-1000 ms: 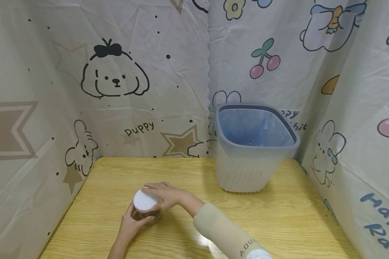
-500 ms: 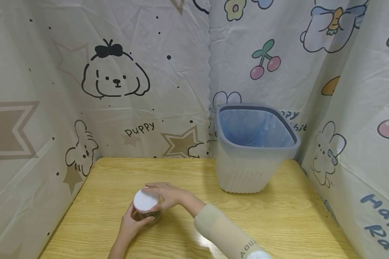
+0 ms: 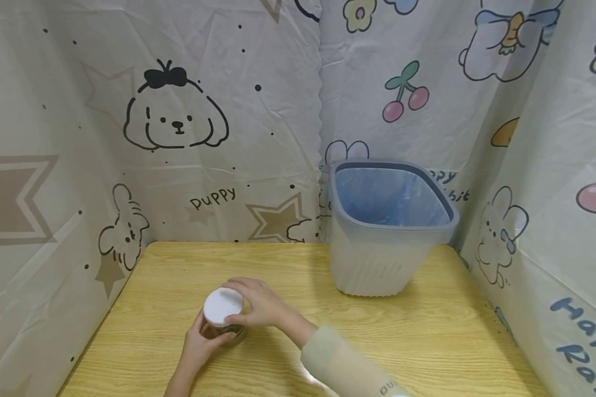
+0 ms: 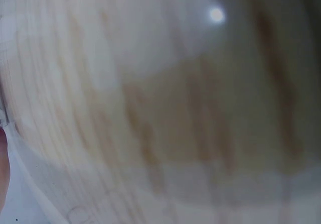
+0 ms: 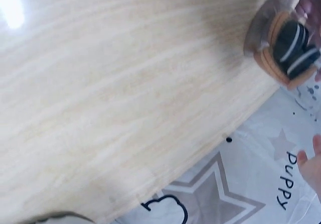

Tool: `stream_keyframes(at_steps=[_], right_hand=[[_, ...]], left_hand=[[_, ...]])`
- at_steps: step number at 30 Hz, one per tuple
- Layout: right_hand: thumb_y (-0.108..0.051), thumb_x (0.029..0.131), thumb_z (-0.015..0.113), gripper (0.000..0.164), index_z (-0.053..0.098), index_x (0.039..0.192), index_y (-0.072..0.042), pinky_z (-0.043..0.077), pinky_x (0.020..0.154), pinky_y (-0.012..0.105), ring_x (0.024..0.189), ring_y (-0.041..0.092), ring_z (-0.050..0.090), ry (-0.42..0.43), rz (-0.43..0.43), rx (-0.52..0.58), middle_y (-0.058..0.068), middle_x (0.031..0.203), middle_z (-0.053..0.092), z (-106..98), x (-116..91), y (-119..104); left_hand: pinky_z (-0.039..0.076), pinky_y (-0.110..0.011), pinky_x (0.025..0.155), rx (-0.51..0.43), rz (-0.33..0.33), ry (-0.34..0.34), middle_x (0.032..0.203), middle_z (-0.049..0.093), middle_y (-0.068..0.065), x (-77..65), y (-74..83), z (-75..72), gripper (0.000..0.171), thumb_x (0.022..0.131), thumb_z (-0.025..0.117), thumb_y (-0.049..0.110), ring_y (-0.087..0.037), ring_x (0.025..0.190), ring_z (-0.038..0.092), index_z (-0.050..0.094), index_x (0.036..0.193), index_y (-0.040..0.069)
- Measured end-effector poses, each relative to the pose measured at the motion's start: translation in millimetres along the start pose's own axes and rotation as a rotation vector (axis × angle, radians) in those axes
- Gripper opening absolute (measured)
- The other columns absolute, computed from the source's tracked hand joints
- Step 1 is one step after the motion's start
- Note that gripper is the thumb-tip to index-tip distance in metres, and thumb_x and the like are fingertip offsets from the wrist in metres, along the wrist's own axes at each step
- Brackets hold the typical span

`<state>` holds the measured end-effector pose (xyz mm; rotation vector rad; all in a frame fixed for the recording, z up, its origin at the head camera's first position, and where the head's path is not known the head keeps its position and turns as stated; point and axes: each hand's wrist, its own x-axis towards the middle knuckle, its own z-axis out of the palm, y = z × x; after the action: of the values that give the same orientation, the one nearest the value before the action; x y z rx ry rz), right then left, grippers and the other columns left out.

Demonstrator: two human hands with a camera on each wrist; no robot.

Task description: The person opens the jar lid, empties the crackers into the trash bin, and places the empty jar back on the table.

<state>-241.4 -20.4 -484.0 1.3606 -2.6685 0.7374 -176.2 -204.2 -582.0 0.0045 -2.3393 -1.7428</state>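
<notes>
A clear jar (image 3: 237,330) with a round white lid (image 3: 223,306) stands on the table at front left in the head view. My left hand (image 3: 198,343) grips the jar's body from the near left, its thumb across the front. My right hand (image 3: 262,305) holds the lid at its right side, thumb on the near edge and fingers at the far edge. In the right wrist view, dark sandwich cookies (image 5: 291,42) with white filling and tan cookies (image 5: 271,66) show through the jar. Some fingertips (image 5: 316,143) of my right hand enter there at the right.
A whitish bin (image 3: 377,259) with a blue-grey rim stands at the back right of the wooden table (image 3: 278,264). Printed curtains (image 3: 179,182) close off the back and both sides. The left wrist view is mostly blurred tabletop (image 4: 150,118).
My right hand's fingers have shifted from lying partly over the lid's top to its edge, uncovering more of the lid. Its forearm has moved slightly right and down. My left hand stays in place.
</notes>
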Motion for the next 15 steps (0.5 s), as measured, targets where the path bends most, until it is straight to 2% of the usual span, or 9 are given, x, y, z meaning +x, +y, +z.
stream_keyframes(at_steps=[4, 7, 11, 13, 15], right_hand=[[-0.050, 0.078, 0.065, 0.067, 0.044, 0.133, -0.018, 0.035, 0.102, 0.042, 0.124, 0.019, 0.042, 0.104, 0.022, -0.015, 0.003, 0.135, 0.045, 8.1, -3.8, -6.3], [-0.052, 0.078, 0.065, 0.068, 0.045, 0.132, -0.017, 0.038, 0.099, 0.041, 0.121, 0.018, 0.044, 0.166, 0.045, -0.041, 0.003, 0.133, 0.047, 15.4, -5.9, -10.2], [-0.053, 0.077, 0.066, 0.070, 0.044, 0.133, -0.016, 0.039, 0.098, 0.041, 0.120, 0.018, 0.045, 0.215, 0.090, -0.055, 0.003, 0.132, 0.048, 22.5, -8.6, -15.7], [-0.053, 0.077, 0.065, 0.071, 0.043, 0.134, -0.016, 0.038, 0.099, 0.042, 0.121, 0.019, 0.044, 0.224, 0.121, -0.050, 0.004, 0.133, 0.047, 25.4, -9.4, -18.5], [-0.055, 0.076, 0.065, 0.073, 0.042, 0.135, -0.017, 0.037, 0.100, 0.043, 0.121, 0.020, 0.043, 0.227, 0.155, -0.038, 0.005, 0.133, 0.046, 27.7, -9.9, -21.5]], left_hand=[[0.040, -0.010, 0.087, 0.004, -0.014, -0.003, 0.131, 0.048, -0.020, -0.3, 0.0, -0.3, 0.091, 0.065, 0.082, 0.010, 0.010, 0.104, 0.044, 0.032, 0.141, 0.006], [0.042, -0.018, 0.090, 0.028, -0.029, -0.012, 0.133, 0.047, -0.019, -0.5, 0.4, -0.7, 0.091, 0.066, 0.082, 0.012, -0.004, 0.110, 0.048, 0.032, 0.141, 0.008], [0.043, -0.027, 0.093, 0.065, -0.033, -0.018, 0.134, 0.046, -0.018, -0.7, 1.3, -0.8, 0.091, 0.067, 0.081, 0.012, -0.023, 0.118, 0.045, 0.030, 0.142, 0.007], [0.042, -0.024, 0.094, 0.070, -0.026, -0.014, 0.135, 0.045, -0.019, -0.7, 1.2, -0.8, 0.090, 0.067, 0.081, 0.011, -0.025, 0.119, 0.044, 0.030, 0.142, 0.006], [0.041, -0.019, 0.092, 0.070, -0.014, -0.007, 0.135, 0.044, -0.020, -0.6, 0.4, -0.9, 0.090, 0.067, 0.081, 0.010, -0.021, 0.119, 0.044, 0.030, 0.141, 0.004]])
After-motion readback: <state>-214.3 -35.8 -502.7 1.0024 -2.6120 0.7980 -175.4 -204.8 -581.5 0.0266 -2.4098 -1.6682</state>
